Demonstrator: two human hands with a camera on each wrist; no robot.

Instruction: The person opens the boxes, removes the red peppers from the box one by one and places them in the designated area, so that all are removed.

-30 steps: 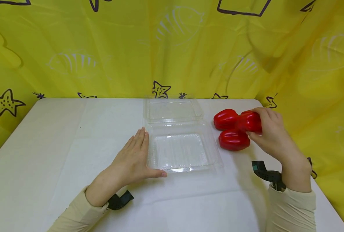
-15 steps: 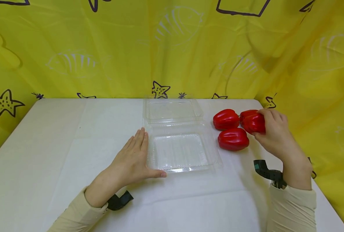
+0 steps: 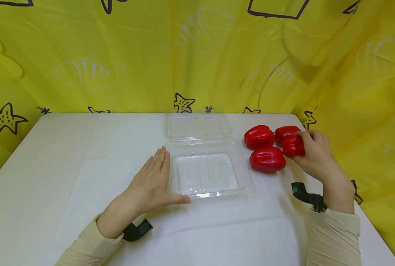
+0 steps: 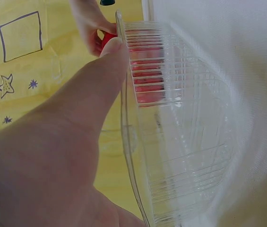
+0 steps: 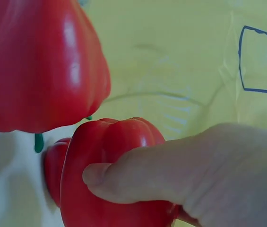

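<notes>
A clear plastic clamshell container (image 3: 205, 173) lies on the white table with its lid (image 3: 197, 126) folded back. My left hand (image 3: 150, 181) rests against its left side, fingers straight and thumb along the front rim. In the left wrist view, the thumb (image 4: 107, 61) lies at the rim. To the right, my right hand (image 3: 317, 153) grips a red bell pepper (image 3: 293, 146), with the thumb pressed on its side in the right wrist view. Three more peppers lie around it: one behind (image 3: 285, 132), one to the left (image 3: 259, 136) and one nearer the front (image 3: 268, 159).
The white table (image 3: 197, 236) ends at a yellow curtain (image 3: 134, 66) printed with stars and fish, which also hangs along both sides. A black wrist mount (image 3: 308, 195) sticks out from the right wrist and another (image 3: 137, 229) from the left.
My right hand has moved right and then slightly toward me with the bell pepper, baring more of the pepper behind it. The left hand and container have stayed put.
</notes>
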